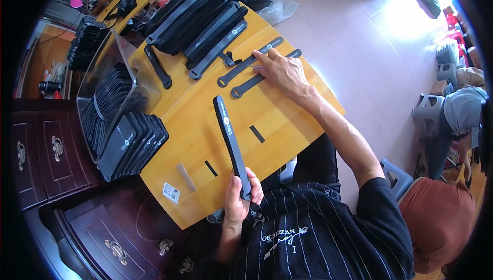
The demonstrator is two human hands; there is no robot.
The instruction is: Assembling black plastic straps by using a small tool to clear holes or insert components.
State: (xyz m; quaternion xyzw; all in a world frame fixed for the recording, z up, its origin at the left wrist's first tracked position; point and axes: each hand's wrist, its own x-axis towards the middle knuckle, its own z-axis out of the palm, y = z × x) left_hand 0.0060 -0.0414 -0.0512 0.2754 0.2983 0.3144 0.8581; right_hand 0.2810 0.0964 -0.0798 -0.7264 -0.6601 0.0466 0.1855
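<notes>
My left hand (pixel 239 200) grips the lower end of a stack of black straps (pixel 229 141), held upright over the table's near edge. The strap facing up has a pale printed mark and a rounded end. Farther off, my right hand (pixel 285 72) reaches over two black straps with looped ends lying on the table. Its fingers are apart, and the index fingertip touches the farther strap (pixel 241 68). The nearer strap (pixel 247 86) passes partly beneath the hand. A thin pale edge shows beside the thumb; I cannot make out what it is.
Thick bundles of black straps (pixel 192 15) lie at the table's far side. A clear plastic bin (pixel 131 69) with banded straps stands at left, beside a fanned stack (pixel 136 139). A white label (pixel 171 192) lies on the yellow table (pixel 205 126). Dark drawers flank it; other people sit nearby.
</notes>
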